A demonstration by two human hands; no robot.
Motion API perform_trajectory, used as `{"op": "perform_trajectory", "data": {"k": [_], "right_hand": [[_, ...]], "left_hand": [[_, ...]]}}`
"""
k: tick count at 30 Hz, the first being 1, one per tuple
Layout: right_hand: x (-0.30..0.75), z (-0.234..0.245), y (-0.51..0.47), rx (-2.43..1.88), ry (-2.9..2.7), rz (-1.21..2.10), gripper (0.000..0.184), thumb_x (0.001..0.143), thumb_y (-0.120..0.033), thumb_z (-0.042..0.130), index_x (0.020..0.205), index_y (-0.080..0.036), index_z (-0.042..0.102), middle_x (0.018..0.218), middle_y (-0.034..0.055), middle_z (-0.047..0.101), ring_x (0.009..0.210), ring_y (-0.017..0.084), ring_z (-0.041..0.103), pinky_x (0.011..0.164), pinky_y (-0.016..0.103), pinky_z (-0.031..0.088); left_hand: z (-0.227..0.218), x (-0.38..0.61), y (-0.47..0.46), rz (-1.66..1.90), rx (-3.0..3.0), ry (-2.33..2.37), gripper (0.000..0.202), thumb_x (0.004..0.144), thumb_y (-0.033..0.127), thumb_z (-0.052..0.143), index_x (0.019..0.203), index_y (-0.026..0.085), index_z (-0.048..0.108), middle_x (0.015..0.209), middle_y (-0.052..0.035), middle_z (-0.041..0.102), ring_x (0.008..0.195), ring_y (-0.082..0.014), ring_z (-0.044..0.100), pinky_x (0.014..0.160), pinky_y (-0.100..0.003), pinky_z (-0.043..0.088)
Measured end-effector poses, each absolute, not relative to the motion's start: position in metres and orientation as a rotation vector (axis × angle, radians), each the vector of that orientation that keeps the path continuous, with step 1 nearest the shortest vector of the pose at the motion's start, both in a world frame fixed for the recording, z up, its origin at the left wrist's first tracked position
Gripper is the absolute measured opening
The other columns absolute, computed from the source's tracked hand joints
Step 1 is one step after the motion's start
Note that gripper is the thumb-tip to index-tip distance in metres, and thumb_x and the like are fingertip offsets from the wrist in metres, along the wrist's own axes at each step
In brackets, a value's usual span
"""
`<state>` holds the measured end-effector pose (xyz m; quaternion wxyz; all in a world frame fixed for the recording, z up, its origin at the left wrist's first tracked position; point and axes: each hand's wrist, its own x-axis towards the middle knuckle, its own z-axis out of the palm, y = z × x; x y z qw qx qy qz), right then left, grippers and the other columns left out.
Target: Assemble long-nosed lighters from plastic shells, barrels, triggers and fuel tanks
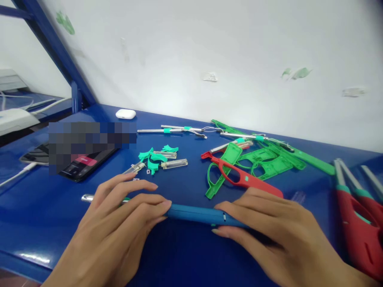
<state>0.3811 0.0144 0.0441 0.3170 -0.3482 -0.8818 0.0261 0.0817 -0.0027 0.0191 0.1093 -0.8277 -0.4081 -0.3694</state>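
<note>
A blue long-reach lighter [191, 214] lies crosswise in front of me, gripped at both ends. My left hand [122, 223] pinches its left part, and a metal tube end [87, 198] pokes out beyond that hand. On the other end, my right hand [269, 227] has thumb and fingers closed around the blue body. Just past my left fingers are teal trigger pieces [153, 165] and clear fuel tanks [174, 164]. A red lighter shell [248, 180] and several green shell halves [273, 165] lie beyond my right hand.
Metal lighter tubes with wires [176, 130] lie at the back of the blue table [191, 259]. Assembled red lighters [359, 227] are at the right edge. Phones [86, 163], a white cable [18, 173] and a white earbud case [125, 114] are left. A white wall [191, 52] stands behind.
</note>
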Motion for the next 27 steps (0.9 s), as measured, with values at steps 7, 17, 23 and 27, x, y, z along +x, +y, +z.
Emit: {"op": "perform_trajectory", "data": {"k": [7, 17, 23, 27], "right_hand": [[0.378, 0.041, 0.012, -0.907, -2.300, -0.178, 0.046, 0.130, -0.040, 0.043, 0.107, -0.025, 0.079, 0.085, -0.0016, 0.088, 0.071, 0.015, 0.085, 0.059, 0.029, 0.061], [0.376, 0.034, 0.012, -0.821, -2.367, -0.242, 0.039, 0.131, -0.036, 0.043, 0.118, -0.028, 0.080, 0.090, -0.0058, 0.089, 0.072, 0.012, 0.086, 0.070, 0.026, 0.066], [0.385, 0.020, 0.006, -0.974, -2.298, -0.267, 0.050, 0.123, -0.066, 0.049, 0.131, -0.031, 0.084, 0.113, 0.0027, 0.095, 0.090, 0.029, 0.094, 0.063, 0.037, 0.079], [0.385, 0.011, 0.004, -1.195, -2.085, -0.100, 0.043, 0.119, -0.073, 0.054, 0.122, -0.039, 0.081, 0.113, -0.0035, 0.094, 0.098, 0.026, 0.094, 0.080, 0.040, 0.081]], "left_hand": [[0.011, 0.076, -0.017, -0.827, -2.623, -1.281, 0.050, 0.114, 0.009, 0.062, 0.161, 0.024, 0.062, 0.138, -0.0022, 0.079, 0.145, -0.0269, 0.057, 0.139, -0.048, 0.034], [0.021, 0.083, -0.016, -0.950, -2.550, -1.241, 0.035, 0.113, 0.002, 0.059, 0.126, 0.032, 0.074, 0.094, 0.0067, 0.076, 0.100, -0.0202, 0.058, 0.125, -0.038, 0.036], [0.018, 0.080, -0.021, -0.920, -2.492, -1.243, 0.043, 0.114, 0.000, 0.059, 0.132, 0.035, 0.076, 0.095, 0.0090, 0.079, 0.101, -0.0218, 0.055, 0.127, -0.040, 0.035], [0.013, 0.075, -0.021, -0.921, -2.510, -1.235, 0.049, 0.114, -0.002, 0.058, 0.138, 0.035, 0.078, 0.098, 0.0063, 0.079, 0.102, -0.0236, 0.055, 0.124, -0.046, 0.036]]}}
